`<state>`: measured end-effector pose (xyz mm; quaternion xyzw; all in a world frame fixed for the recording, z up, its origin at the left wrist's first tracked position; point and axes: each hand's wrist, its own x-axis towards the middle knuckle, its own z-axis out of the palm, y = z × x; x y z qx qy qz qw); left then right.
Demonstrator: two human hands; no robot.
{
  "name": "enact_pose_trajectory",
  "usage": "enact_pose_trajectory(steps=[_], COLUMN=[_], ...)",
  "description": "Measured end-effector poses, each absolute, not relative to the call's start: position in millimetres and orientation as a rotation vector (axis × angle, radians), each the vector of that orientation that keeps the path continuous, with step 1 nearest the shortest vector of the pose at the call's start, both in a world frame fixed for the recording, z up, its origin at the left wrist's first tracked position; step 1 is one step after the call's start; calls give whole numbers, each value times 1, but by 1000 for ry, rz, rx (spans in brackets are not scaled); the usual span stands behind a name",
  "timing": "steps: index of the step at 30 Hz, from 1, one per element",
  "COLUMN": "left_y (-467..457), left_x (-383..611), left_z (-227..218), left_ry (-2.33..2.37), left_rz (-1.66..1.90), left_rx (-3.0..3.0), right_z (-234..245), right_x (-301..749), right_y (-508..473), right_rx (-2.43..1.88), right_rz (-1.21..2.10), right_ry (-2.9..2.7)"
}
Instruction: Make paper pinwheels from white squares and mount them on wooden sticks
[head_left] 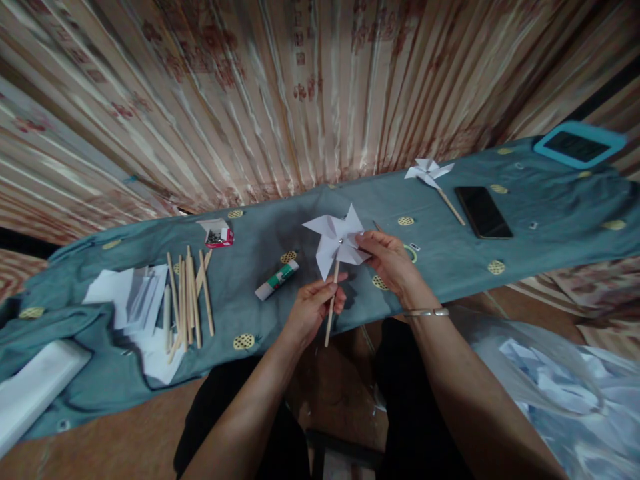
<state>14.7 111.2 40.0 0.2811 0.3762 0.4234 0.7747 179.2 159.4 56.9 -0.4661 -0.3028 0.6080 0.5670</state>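
A white paper pinwheel (336, 239) on a thin wooden stick (331, 313) is held up over the front edge of a blue-grey cloth. My left hand (314, 305) is closed round the stick just below the paper head. My right hand (389, 259) pinches the right-hand vane of the pinwheel; a metal bangle sits on that wrist. A small pin head shows at the pinwheel's centre.
On the cloth (450, 260) lie a glue stick (277, 279), a small box of pins (218, 235), several wooden sticks (187, 300), white paper squares (131, 293), a second pinwheel (429, 171), a black phone (483, 211) and a blue-framed tablet (579, 144). A plastic bag of paper (560, 387) lies right.
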Motion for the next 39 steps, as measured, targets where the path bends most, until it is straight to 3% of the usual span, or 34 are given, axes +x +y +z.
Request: enact_pose_trajectory(steps=[39], left_y=[109], left_x=[19], left_z=[41], left_ry=[875], left_rz=[909], left_rx=[706], right_z=[58], right_x=[179], right_y=[154], right_rx=[-1108], right_rz=[1488], right_ry=[-758])
